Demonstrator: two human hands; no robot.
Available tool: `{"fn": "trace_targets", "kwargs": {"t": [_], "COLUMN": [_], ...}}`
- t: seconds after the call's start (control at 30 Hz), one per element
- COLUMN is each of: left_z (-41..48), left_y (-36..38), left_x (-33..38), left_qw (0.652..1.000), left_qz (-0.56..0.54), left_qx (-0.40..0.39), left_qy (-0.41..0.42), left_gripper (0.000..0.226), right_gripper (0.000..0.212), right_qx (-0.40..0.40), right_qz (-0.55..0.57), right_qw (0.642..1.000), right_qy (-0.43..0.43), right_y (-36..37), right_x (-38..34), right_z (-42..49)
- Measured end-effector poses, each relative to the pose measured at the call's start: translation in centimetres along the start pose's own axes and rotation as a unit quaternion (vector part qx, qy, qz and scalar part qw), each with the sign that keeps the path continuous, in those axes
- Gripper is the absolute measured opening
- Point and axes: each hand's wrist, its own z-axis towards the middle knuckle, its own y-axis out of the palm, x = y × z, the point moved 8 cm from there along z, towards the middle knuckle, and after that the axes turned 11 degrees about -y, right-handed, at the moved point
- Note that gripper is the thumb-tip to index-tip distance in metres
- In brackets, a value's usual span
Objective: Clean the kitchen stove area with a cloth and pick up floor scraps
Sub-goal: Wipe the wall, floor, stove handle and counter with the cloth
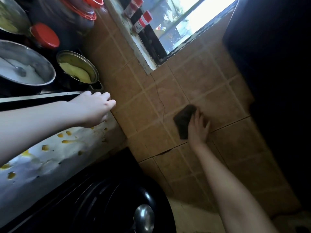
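My right hand [199,127] presses a dark cloth [183,120] flat against the brown tiled wall [151,91] beside the stove, fingers spread over the cloth's lower right part. My left hand [96,108] rests with curled fingers on the right corner of the stove top edge [42,96]; I see nothing held in it. The stove's white side panel [55,158] below my left arm is spattered with several yellow-orange food bits [45,147].
On the stove stand a steel pot with white liquid and a spoon [25,68] and a small pot of yellow food [77,68]. Red-lidded jars [45,37] sit behind. Spice bottles [143,21] line the window sill. A black round object with a metal knob [143,217] is below.
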Motion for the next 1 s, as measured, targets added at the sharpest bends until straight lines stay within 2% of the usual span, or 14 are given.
{"fn": "trace_targets", "kwargs": {"t": [0.13, 0.23, 0.33, 0.47, 0.53, 0.7, 0.83, 0.93, 1.0], "left_z": [-0.1, -0.5, -0.8, -1.4, -1.6, -2.6, -3.6, -3.8, -3.8], "left_y": [-0.5, -0.5, 0.0, 1.0, 1.5, 3.0, 3.5, 3.3, 3.1], "left_x": [1.3, 1.5, 1.1, 1.3, 1.6, 2.1, 2.8, 2.4, 2.1], "left_qw": [1.0, 1.0, 1.0, 1.0, 1.0, 0.999, 0.997, 0.998, 0.998], "left_qz": [-0.013, -0.017, -0.014, 0.001, 0.0, 0.007, -0.005, -0.008, -0.008], "left_qx": [0.009, 0.011, 0.004, -0.001, -0.01, -0.038, -0.07, -0.063, -0.061], "left_qy": [0.011, 0.016, 0.011, 0.012, 0.014, 0.001, 0.013, 0.009, 0.007], "left_gripper": [0.031, 0.03, 0.033, 0.034, 0.035, 0.036, 0.038, 0.038, 0.037], "right_gripper": [0.06, 0.059, 0.073, 0.067, 0.067, 0.064, 0.067, 0.077, 0.075], "right_qx": [0.103, 0.148, 0.1, 0.015, -0.042, -0.126, -0.108, -0.056, -0.021], "right_qz": [0.053, 0.094, 0.055, -0.007, -0.022, -0.05, -0.058, -0.038, -0.026], "right_qw": [0.99, 0.984, 0.992, 0.992, 0.985, 0.965, 0.967, 0.986, 0.994], "right_qy": [0.083, 0.038, -0.047, -0.126, -0.164, -0.225, -0.224, -0.153, -0.1], "right_y": [-5.7, -6.4, -4.2, 1.4, 5.2, 12.6, 13.9, 11.5, 8.6], "right_x": [4.3, 3.7, 0.8, -4.1, -6.2, -9.7, -8.8, -5.7, -3.2], "right_z": [1.8, 2.5, 2.3, 0.5, -0.9, -5.5, -6.6, -5.8, -4.6]}}
